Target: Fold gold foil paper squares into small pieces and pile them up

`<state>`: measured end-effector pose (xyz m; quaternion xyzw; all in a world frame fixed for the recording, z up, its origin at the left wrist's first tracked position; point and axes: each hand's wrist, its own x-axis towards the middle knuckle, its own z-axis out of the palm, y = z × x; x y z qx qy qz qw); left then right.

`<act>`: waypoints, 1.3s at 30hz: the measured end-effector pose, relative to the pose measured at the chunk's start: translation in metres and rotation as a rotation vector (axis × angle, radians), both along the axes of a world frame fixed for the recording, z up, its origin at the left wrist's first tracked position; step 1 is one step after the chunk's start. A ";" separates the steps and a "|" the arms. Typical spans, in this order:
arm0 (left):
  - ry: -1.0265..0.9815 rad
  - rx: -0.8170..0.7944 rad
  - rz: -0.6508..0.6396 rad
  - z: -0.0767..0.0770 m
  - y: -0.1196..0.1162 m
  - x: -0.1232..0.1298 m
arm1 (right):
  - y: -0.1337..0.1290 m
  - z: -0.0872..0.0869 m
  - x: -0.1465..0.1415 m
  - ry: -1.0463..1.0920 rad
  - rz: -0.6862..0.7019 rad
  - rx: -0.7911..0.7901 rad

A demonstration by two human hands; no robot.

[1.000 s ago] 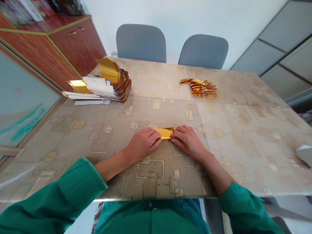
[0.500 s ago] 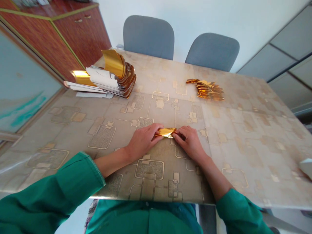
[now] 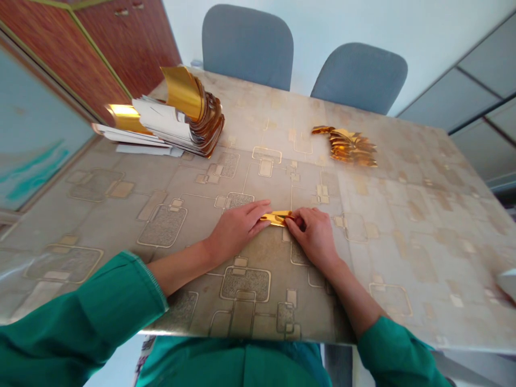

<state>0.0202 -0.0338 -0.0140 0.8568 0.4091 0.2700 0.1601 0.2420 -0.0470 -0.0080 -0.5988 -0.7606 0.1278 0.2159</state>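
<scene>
From my seat at the head camera, I have both bare hands over the near middle of the surface [image 3: 363,263], with a narrow gold foil strip [image 3: 277,220] lying between them. The foil is shiny and creased lengthwise, with a slim dark opening along its folds. My left hand [image 3: 236,224] has its grip closed on the strip's left end, fingers nearly straight. My right hand [image 3: 316,231] pinches the right end between thumb and curled fingers, its grip clamped there.

The surface wears a glossy beige-brown covering patterned with rounded rectangles, some speckled, joined by thin pale lines. Far left, a thick stack [image 3: 203,126] of gold-faced sheets bends upward, its layered edges coppery; beside it, white sheets [image 3: 161,119] fan toward the left. Toward the far right sits a pile [image 3: 350,148] of crinkled, folded gold pieces, overlapping like scales. Two blue-grey chairs [image 3: 248,45] with rounded backs stand beyond, near a reddish wood-grain cabinet [image 3: 124,45] with yellowish trim. Green sleeves [image 3: 116,306] cover my upper forearms.
</scene>
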 end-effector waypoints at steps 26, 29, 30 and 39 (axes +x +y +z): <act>0.425 0.104 -0.167 -0.003 -0.053 0.016 | 0.002 -0.002 0.002 0.046 -0.002 -0.012; 0.419 0.099 -0.168 -0.003 -0.054 0.016 | 0.002 -0.003 0.002 0.060 0.008 -0.012; 0.418 0.097 -0.167 -0.003 -0.054 0.016 | 0.002 -0.002 0.002 0.060 0.009 -0.013; 0.416 0.102 -0.159 -0.002 -0.052 0.015 | 0.002 -0.001 -0.002 -0.015 -0.010 0.024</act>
